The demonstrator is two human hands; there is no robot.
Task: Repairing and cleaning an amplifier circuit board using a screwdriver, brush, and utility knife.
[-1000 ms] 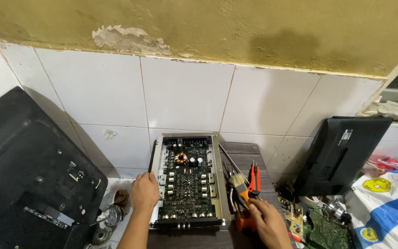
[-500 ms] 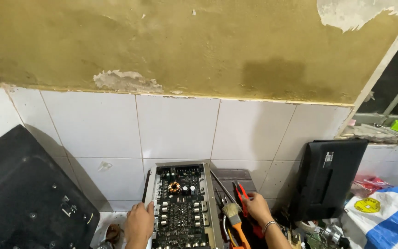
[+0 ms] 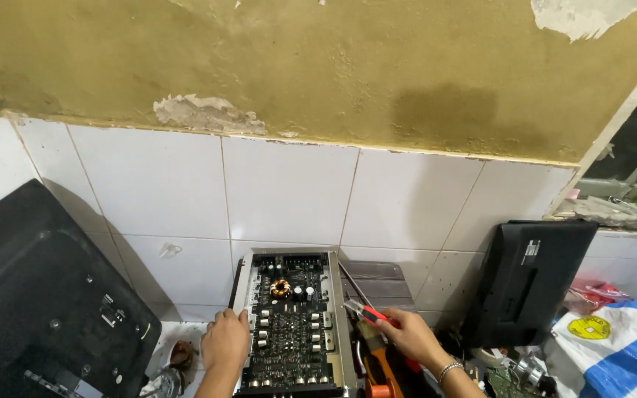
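Amplifier chassis (image 3: 289, 324) sits open on the bench against the white tiled wall (image 3: 282, 191), circuit board (image 3: 293, 339) exposed, copper toroid coil (image 3: 280, 288) near the back. Left hand (image 3: 224, 343) rests on the chassis's left metal rail, fingers curled over the edge, gripping it. Right hand (image 3: 411, 337) is closed around red-handled pliers (image 3: 369, 315), tip pointing at the chassis's right rim. Judging by the finned metal case, it's heavy and stiff; the board itself is fragile, so take hold by the side rails, never the components. Black flat-panel back (image 3: 46, 309) leans at left, another black panel (image 3: 528, 284) at right, orange-handled tool (image 3: 377, 365) just beside the chassis.
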